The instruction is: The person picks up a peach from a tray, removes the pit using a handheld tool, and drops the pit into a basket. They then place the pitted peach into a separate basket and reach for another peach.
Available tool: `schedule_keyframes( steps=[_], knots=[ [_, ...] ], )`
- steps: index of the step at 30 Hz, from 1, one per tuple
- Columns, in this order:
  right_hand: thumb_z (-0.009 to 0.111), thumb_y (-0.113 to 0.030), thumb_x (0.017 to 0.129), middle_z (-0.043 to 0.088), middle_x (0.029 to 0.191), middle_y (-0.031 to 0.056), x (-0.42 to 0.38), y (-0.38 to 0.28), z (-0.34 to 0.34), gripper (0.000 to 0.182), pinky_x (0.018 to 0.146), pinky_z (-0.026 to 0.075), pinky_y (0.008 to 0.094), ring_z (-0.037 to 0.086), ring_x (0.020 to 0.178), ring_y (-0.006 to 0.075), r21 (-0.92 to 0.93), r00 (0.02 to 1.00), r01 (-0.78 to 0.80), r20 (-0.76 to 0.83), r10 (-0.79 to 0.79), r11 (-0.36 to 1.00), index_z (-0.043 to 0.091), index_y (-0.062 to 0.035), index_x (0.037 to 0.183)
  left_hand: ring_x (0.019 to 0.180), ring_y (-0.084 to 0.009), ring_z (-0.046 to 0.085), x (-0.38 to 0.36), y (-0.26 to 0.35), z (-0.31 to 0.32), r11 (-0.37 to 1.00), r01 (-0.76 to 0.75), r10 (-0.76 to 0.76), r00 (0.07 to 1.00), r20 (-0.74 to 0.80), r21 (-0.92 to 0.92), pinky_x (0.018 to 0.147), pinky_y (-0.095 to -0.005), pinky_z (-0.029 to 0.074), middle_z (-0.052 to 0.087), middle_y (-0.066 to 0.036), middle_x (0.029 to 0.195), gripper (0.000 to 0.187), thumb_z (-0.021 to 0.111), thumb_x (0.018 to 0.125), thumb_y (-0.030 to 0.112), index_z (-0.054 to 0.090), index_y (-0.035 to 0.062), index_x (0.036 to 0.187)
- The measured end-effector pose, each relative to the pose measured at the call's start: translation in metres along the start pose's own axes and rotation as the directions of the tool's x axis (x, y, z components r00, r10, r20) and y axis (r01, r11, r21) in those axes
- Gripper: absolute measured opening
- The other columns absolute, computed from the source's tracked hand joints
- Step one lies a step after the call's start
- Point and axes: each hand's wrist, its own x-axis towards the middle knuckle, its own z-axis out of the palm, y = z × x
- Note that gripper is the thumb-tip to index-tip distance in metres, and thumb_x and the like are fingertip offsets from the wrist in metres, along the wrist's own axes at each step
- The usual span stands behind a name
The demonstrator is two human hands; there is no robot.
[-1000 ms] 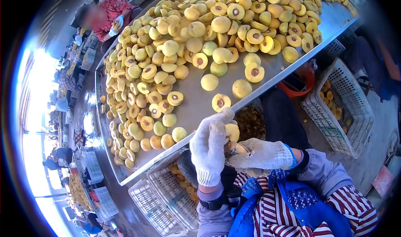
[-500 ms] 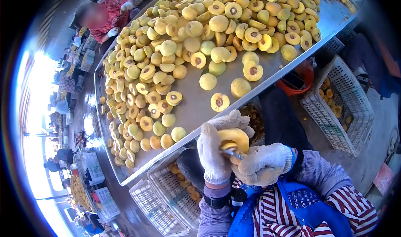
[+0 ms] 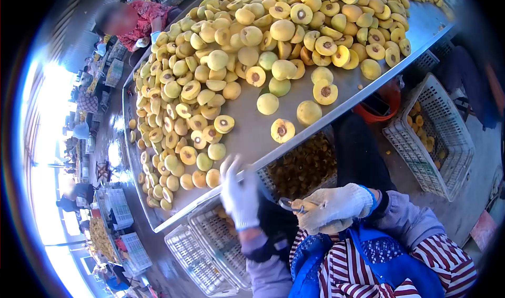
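Observation:
My left hand (image 3: 239, 195), in a white glove, is raised beside the metal table's front edge, above a crate. It is blurred by motion, but its fingers look stretched and apart, with nothing visible in them. My right hand (image 3: 334, 208), in a stained glove, is closed around a small pitting tool (image 3: 286, 203) whose curved metal tip points left; the grip is mostly hidden. Halved yellow peaches (image 3: 282, 131) are heaped on the metal table (image 3: 242, 135), several with brown pits showing. The nearest loose halves lie close to the front edge.
A white crate (image 3: 194, 250) stands at lower left under the table edge, with peach pieces inside. Between my legs is a container of brown pits (image 3: 305, 164). At right are a red bucket (image 3: 386, 109) and another white crate (image 3: 452, 166). A person in red (image 3: 142, 22) works across the table.
My left hand has left the peach half and my right hand, moving left toward the table edge. The peach half is no longer in my hands. My right hand still grips the tool.

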Motion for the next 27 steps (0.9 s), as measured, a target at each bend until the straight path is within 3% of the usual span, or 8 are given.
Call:
schedule_keyframes(
  steps=[1,3,5,6,10,13,20,27],
  knots=[
    [0.065,-0.037,0.093,0.05,0.055,-0.0028,0.001,0.0,0.001,0.027,0.034,0.03,0.0205,0.043,0.04,0.0046,-0.01,0.999,0.034,-0.04,-0.035,0.999,0.057,-0.012,0.088,0.125,-0.0346,0.052,0.015,0.021,0.016,0.955,0.134,-0.102,0.986,0.13,-0.264,0.106,-0.0432,0.042,0.05,-0.022,0.139,0.046,0.065,0.09,0.031,0.059,0.0039,0.128],
    [0.064,-0.039,0.093,0.049,0.056,-0.0035,0.001,0.003,0.006,0.027,0.035,0.031,0.0205,0.043,0.04,0.0048,-0.031,0.987,0.102,-0.12,-0.105,0.994,0.057,-0.0128,0.091,0.128,-0.0354,0.048,0.046,0.024,0.066,0.995,-0.048,0.041,0.995,0.088,0.087,0.106,-0.0468,0.04,0.045,-0.021,0.144,0.057,0.068,0.085,0.039,0.056,0.007,0.131],
    [0.062,-0.039,0.095,0.05,0.058,-0.0041,-0.005,-0.004,0.008,0.027,0.038,0.033,0.0199,0.044,0.042,0.0047,-0.079,0.967,0.064,-0.241,-0.082,0.995,0.058,-0.0117,0.098,0.134,-0.0354,0.043,0.071,0.04,0.095,0.94,0.069,-0.199,0.906,0.373,0.335,0.103,-0.0453,0.044,0.037,-0.019,0.151,0.07,0.075,0.077,0.047,0.056,0.0052,0.131],
    [0.062,-0.038,0.096,0.052,0.058,-0.0036,-0.006,-0.003,0.005,0.028,0.038,0.034,0.0193,0.046,0.043,0.0044,-0.071,0.96,0.06,-0.27,-0.077,0.996,0.059,-0.011,0.1,0.127,-0.0365,0.05,0.078,0.047,0.098,0.934,0.006,-0.173,0.881,0.44,0.357,0.101,-0.0434,0.046,0.046,-0.018,0.144,0.068,0.074,0.078,0.048,0.055,0.007,0.129],
    [0.062,-0.033,0.096,0.051,0.064,-0.0052,-0.011,-0.006,0.004,0.026,0.041,0.036,0.0195,0.047,0.046,0.0039,0.02,0.918,0.191,-0.357,-0.171,0.981,0.059,-0.0102,0.108,0.102,-0.0303,0.064,0.076,0.06,0.08,0.922,0.361,-0.249,0.832,0.496,-0.142,0.092,-0.0381,0.05,0.064,-0.015,0.121,0.054,0.07,0.084,0.042,0.058,0.0074,0.124],
    [0.063,-0.033,0.096,0.052,0.067,-0.0055,-0.006,-0.004,0.0,0.031,0.043,0.037,0.0197,0.048,0.049,0.0035,0.026,0.865,0.249,-0.456,-0.21,0.968,0.059,-0.0099,0.115,0.096,-0.0192,0.062,0.051,0.065,0.061,0.545,0.442,-0.064,0.869,0.491,-0.712,0.086,-0.0308,0.051,0.064,-0.014,0.118,0.047,0.059,0.094,0.038,0.056,0.0038,0.126],
    [0.064,-0.036,0.093,0.067,0.085,0.0093,0.006,-0.004,0.0,0.033,0.068,0.052,0.0328,0.066,0.073,0.0224,-0.341,0.738,0.175,-0.575,-0.353,0.924,0.062,-0.0093,0.113,0.104,-0.0234,0.062,0.017,0.082,0.025,0.496,0.323,0.068,0.911,0.407,-0.806,0.092,-0.0356,0.052,0.062,-0.018,0.121,0.081,0.037,0.097,0.066,0.051,-0.0053,0.132],
    [0.059,-0.038,0.094,0.067,0.101,0.0162,0.011,0.008,0.001,0.034,0.082,0.051,0.0376,0.064,0.096,0.0374,-0.49,0.669,0.26,-0.53,-0.521,0.832,0.063,-0.0086,0.11,0.106,-0.0229,0.063,-0.006,0.099,0.019,0.484,0.177,0.153,0.947,0.282,-0.857,0.096,-0.0354,0.049,0.063,-0.02,0.121,0.072,0.034,0.103,0.056,0.052,-0.0082,0.131]
  ],
)
